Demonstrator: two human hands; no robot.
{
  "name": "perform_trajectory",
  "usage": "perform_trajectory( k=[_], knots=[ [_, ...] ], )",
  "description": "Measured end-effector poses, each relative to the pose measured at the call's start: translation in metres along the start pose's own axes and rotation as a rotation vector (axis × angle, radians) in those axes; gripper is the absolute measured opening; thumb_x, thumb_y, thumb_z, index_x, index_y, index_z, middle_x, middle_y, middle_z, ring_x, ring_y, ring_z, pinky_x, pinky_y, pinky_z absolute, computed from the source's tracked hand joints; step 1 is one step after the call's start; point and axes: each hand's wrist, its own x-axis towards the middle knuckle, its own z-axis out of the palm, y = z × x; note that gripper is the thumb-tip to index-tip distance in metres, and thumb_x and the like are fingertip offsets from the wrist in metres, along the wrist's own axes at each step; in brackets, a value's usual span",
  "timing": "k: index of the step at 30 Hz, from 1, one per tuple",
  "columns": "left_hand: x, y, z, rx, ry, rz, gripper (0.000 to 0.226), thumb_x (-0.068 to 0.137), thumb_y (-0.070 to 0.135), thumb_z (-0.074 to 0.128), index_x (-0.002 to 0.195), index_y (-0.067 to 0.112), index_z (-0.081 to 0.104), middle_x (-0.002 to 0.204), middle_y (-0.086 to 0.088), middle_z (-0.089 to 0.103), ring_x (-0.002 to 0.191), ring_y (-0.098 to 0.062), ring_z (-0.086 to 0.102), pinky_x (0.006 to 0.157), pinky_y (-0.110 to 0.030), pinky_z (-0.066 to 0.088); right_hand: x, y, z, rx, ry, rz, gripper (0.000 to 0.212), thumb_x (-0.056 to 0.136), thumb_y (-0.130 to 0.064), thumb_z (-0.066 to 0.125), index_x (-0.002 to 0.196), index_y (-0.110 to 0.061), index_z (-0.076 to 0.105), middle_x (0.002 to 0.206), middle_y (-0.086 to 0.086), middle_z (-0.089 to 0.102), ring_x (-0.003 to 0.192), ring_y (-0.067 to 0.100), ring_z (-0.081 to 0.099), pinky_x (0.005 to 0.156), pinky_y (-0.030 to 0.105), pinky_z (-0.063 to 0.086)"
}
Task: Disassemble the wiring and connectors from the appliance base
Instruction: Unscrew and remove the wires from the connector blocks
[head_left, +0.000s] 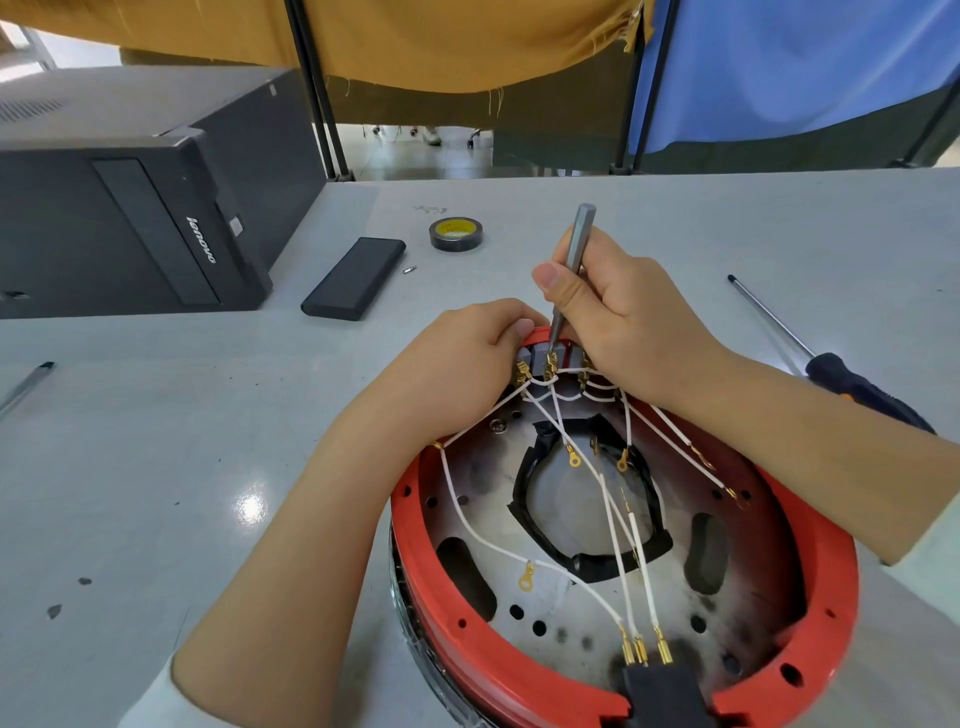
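I see the appliance base (810, 597), a round red-rimmed shell with a perforated metal floor, lying open side up on the grey table (182, 441) directly below me. At its far rim sits a grey terminal block (540, 357) with brass spade connectors (549, 366) plugged into it. White wires (615, 530) fan from that block toward me across the metal floor; some end in loose brass ring terminals (526, 576), and three run into a black plug block (662, 686) at the near rim.

My left hand (467, 364) grips the far rim beside the terminal block, fingers curled over the edge with the thumb tip against the red plastic. My right hand (618, 322) pinches a slim grey metal driver (574, 270) between thumb and curled fingers (much like a pen). Its long axis stands nearly upright, leaning slightly away from me, tip down on the middle connector.

Further out, a long screwdriver with a black handle (852, 384) lies right of the base, shaft pointing away to the left. Beyond the hands sit a roll of black tape with a yellow core (455, 234) (its print too small to read), a small loose bit (410, 269) and a flat black case (353, 278). On the left lies a black computer tower (130, 208) marked "lenovo". A pen-like object (26, 387) shows at the left edge.
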Motion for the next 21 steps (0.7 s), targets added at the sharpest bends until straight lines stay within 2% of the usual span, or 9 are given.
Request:
perform_trajectory(
  k=[4,9,12,16,19,21],
  knots=[
    [0.0007,-0.0007,0.0001,0.001,-0.008,0.006,0.025,0.101,0.026,0.036,0.1,0.032,0.06,0.094,0.01,0.061,0.088,-0.009,0.053,0.069,-0.009,0.035,-0.0006,-0.0017,-0.0003,-0.023,-0.01,-0.021,0.019,0.098,-0.032,0.042,0.08,-0.037,0.039,0.054,-0.007,0.047,0.053,0.014,0.052,0.05,0.03,0.042],
    [0.0014,-0.0014,-0.0004,0.012,-0.017,0.006,0.023,0.101,0.027,0.035,0.093,0.034,0.056,0.084,0.014,0.057,0.078,-0.003,0.05,0.065,-0.008,0.033,-0.0011,-0.0032,-0.0006,-0.061,-0.009,-0.036,0.018,0.098,-0.032,0.041,0.081,-0.036,0.038,0.054,-0.007,0.047,0.055,0.014,0.052,0.049,0.027,0.039],
    [0.0015,-0.001,-0.0004,0.025,-0.015,0.012,0.024,0.101,0.027,0.036,0.085,0.038,0.05,0.074,0.017,0.054,0.072,0.0,0.05,0.06,-0.006,0.033,-0.0023,-0.0033,-0.002,-0.139,-0.026,-0.067,0.015,0.097,-0.034,0.039,0.086,-0.024,0.042,0.055,-0.004,0.049,0.054,0.015,0.05,0.05,0.029,0.037],
    [0.0012,-0.001,-0.0003,0.032,-0.012,0.012,0.023,0.101,0.026,0.036,0.085,0.037,0.05,0.069,0.017,0.051,0.068,0.002,0.048,0.06,-0.006,0.034,-0.0027,-0.0037,-0.0014,-0.215,-0.041,-0.082,0.024,0.096,-0.037,0.036,0.09,-0.016,0.046,0.055,-0.002,0.051,0.051,0.016,0.05,0.052,0.036,0.041],
    [-0.0001,0.0003,-0.0006,0.026,-0.011,-0.001,0.026,0.101,0.027,0.035,0.087,0.037,0.055,0.075,0.017,0.055,0.072,-0.001,0.05,0.06,-0.005,0.034,-0.0009,-0.0027,-0.001,-0.15,-0.053,-0.038,0.018,0.098,-0.036,0.038,0.087,-0.023,0.043,0.056,-0.003,0.05,0.052,0.016,0.051,0.053,0.036,0.041],
    [-0.0006,0.0011,-0.0006,0.01,-0.01,-0.009,0.027,0.101,0.026,0.035,0.102,0.031,0.062,0.091,0.012,0.063,0.084,-0.006,0.054,0.063,-0.011,0.036,0.0021,-0.0013,-0.0011,-0.044,-0.043,0.028,0.017,0.099,-0.032,0.042,0.082,-0.031,0.041,0.056,-0.005,0.051,0.055,0.014,0.054,0.056,0.034,0.044]
  ],
)
